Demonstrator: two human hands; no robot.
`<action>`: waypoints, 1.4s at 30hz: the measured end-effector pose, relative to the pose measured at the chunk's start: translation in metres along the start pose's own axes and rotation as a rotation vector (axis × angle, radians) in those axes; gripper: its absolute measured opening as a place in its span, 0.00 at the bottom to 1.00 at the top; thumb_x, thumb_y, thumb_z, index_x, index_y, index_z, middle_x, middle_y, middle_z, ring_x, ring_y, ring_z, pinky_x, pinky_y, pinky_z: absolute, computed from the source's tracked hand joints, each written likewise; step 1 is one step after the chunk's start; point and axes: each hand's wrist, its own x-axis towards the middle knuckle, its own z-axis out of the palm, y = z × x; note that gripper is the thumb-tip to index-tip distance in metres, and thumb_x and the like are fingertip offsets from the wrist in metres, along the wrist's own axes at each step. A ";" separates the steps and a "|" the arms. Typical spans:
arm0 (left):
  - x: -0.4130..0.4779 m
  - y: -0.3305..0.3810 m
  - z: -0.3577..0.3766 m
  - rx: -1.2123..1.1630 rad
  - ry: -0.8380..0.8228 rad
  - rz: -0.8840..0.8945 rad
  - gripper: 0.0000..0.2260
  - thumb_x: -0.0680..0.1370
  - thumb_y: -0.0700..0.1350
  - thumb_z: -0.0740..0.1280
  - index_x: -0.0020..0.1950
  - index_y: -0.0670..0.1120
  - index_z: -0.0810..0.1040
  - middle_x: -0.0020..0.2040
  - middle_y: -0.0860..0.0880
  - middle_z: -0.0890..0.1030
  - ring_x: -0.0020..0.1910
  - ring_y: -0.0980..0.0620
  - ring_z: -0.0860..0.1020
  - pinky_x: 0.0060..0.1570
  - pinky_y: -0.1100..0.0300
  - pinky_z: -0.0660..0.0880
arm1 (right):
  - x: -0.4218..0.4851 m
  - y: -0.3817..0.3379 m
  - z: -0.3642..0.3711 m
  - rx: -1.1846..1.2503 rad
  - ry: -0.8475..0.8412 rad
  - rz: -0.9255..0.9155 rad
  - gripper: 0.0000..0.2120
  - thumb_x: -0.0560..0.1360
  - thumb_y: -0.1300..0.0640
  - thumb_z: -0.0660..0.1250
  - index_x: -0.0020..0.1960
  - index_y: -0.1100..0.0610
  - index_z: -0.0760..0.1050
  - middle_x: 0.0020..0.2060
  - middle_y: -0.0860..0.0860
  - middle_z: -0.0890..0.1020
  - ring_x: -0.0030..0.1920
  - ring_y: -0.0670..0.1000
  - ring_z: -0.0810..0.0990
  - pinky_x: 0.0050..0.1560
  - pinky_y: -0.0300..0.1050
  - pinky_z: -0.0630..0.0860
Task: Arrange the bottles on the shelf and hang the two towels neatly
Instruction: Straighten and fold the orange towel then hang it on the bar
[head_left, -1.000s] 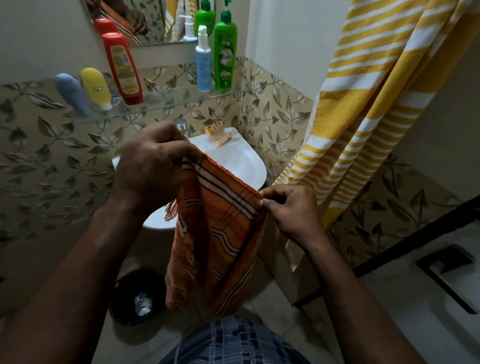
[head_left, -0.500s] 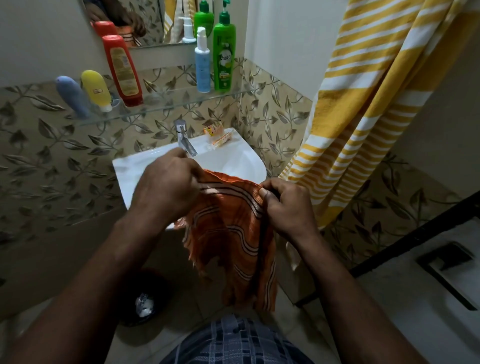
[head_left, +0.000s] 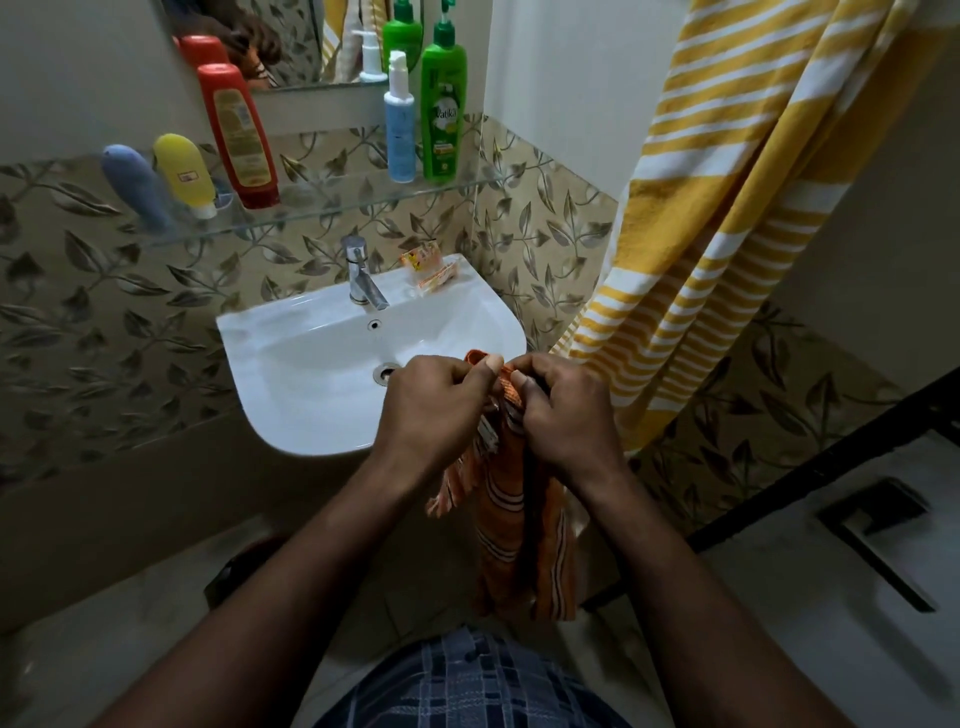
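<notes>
An orange striped towel hangs folded in front of me. My left hand and my right hand pinch its top edge, close together, over the front right rim of the sink. A yellow and white striped towel hangs at the right. On the glass shelf stand a blue bottle, a yellow bottle, a red bottle, a light blue pump bottle and a green pump bottle.
A white sink with a chrome tap is fixed under the shelf. Small orange sachets lie on its back right corner. A mirror sits above the shelf. A dark bin stands on the floor.
My hands have come together, folding the orange towel narrower, and have dropped lower toward the sink's front edge. The bottles and the yellow towel have stayed put.
</notes>
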 end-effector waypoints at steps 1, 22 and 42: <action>0.002 0.001 0.002 -0.026 0.007 -0.019 0.19 0.82 0.59 0.68 0.42 0.48 0.89 0.37 0.51 0.87 0.39 0.58 0.84 0.44 0.55 0.80 | -0.001 0.000 0.000 -0.010 0.000 -0.024 0.08 0.79 0.63 0.68 0.53 0.58 0.86 0.45 0.51 0.87 0.45 0.49 0.82 0.43 0.34 0.72; 0.028 0.016 -0.012 0.251 0.126 -0.007 0.13 0.75 0.48 0.72 0.32 0.45 0.85 0.30 0.47 0.83 0.35 0.49 0.83 0.40 0.48 0.82 | -0.020 -0.004 0.008 0.154 -0.019 -0.046 0.17 0.74 0.66 0.74 0.60 0.56 0.77 0.46 0.49 0.87 0.47 0.45 0.85 0.47 0.36 0.81; 0.014 0.001 -0.014 0.081 0.026 -0.151 0.25 0.75 0.67 0.72 0.32 0.46 0.85 0.28 0.51 0.83 0.32 0.55 0.82 0.33 0.58 0.74 | -0.007 -0.008 0.010 -0.024 0.047 -0.109 0.06 0.72 0.64 0.73 0.47 0.55 0.84 0.39 0.50 0.85 0.40 0.51 0.83 0.41 0.51 0.81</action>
